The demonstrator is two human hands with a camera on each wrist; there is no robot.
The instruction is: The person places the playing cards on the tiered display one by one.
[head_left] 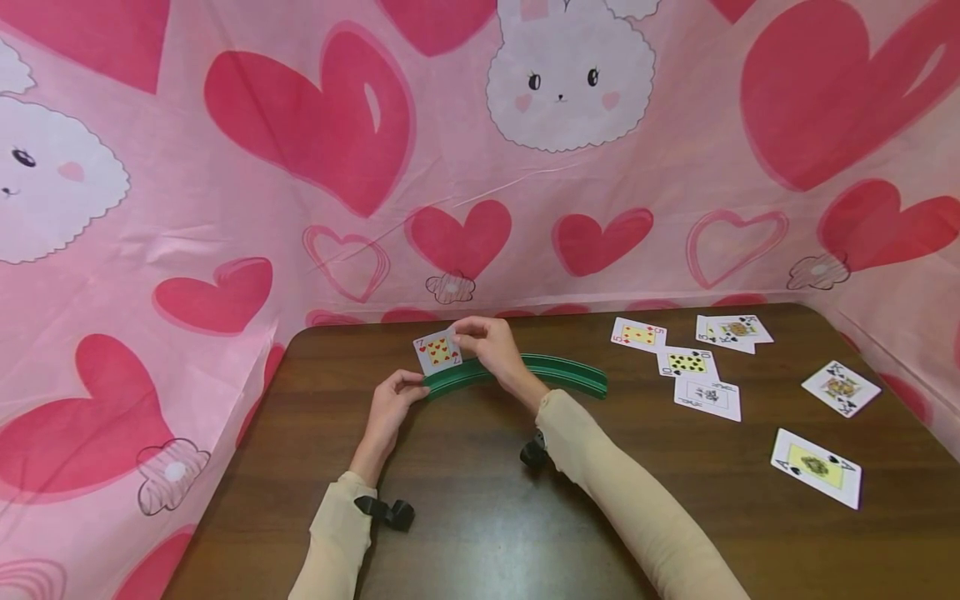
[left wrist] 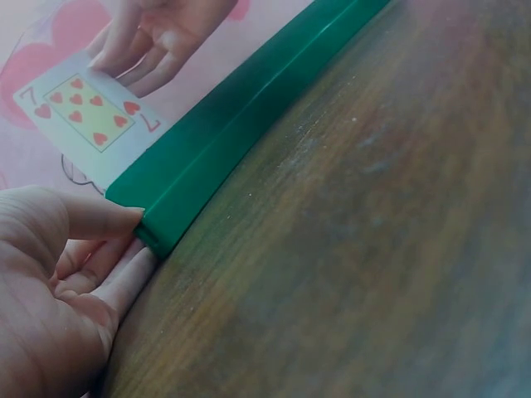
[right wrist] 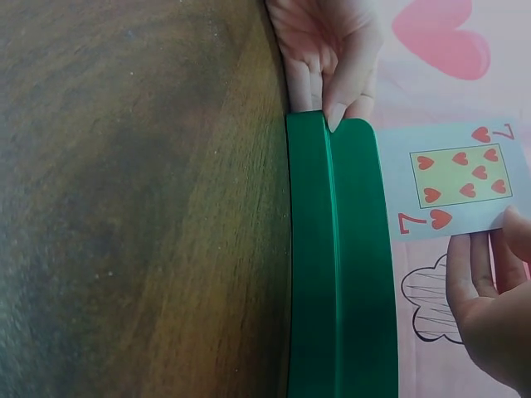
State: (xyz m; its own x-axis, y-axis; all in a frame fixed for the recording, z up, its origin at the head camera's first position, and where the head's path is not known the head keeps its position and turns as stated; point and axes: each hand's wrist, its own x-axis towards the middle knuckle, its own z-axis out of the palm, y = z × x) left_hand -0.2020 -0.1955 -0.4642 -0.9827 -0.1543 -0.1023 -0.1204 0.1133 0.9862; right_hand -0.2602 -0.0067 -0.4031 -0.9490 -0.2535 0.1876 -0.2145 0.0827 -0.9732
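A curved green card holder point(head_left: 564, 372) lies on the wooden table. My left hand point(head_left: 392, 407) grips its left end, thumb on the front face and fingers behind, as the left wrist view shows. The seven of hearts point(head_left: 438, 352) stands upright at the holder's left part, its lower edge at the green rim point(right wrist: 342, 274). With thumb and fingers my right hand point(head_left: 495, 354) pinches the card's right edge. In the right wrist view the card point(right wrist: 462, 177) faces the camera, the right hand point(right wrist: 496, 303) at its side.
Face-up cards lie on the table's right side: a five of diamonds point(head_left: 638, 334), a ten point(head_left: 687, 364), a joker point(head_left: 707, 397), overlapping cards with a king point(head_left: 737, 328), another king point(head_left: 841, 388) and an ace point(head_left: 816, 467). Pink heart-patterned cloth point(head_left: 465, 158) hangs behind the table.
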